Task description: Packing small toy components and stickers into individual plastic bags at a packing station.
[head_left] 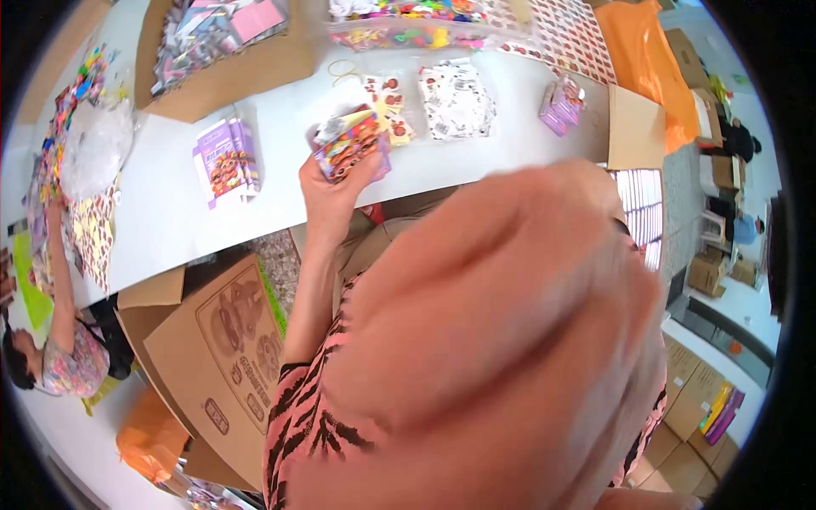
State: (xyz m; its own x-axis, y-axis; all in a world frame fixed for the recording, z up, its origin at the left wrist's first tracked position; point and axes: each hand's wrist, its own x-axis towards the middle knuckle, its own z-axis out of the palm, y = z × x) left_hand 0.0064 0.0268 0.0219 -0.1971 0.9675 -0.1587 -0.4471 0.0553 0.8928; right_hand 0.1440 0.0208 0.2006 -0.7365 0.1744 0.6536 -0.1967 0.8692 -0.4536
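My left hand (331, 191), closed above the table's near edge, grips a small colourful printed box (348, 149), purple along one side. Looming close in front of the view, my right hand (501, 314) is large and smeared by motion. Its fingers cannot be made out, nor whether it holds anything. Just beyond the held box lie small cream sheets with red-brown prints (391, 106) and a clear bag of black-and-white printed sheets (459, 100). Flat purple boxes (228, 161) are stacked to the left. Another small purple box (561, 106) stands at the right.
A carton (229, 93) full of grey and pink pieces stands at the back left of the white table (289, 200). Clear bags of bright small toys (416, 34) lie at the back. A big open carton (212, 340) sits below the near edge. Another person (72, 357) works at far left.
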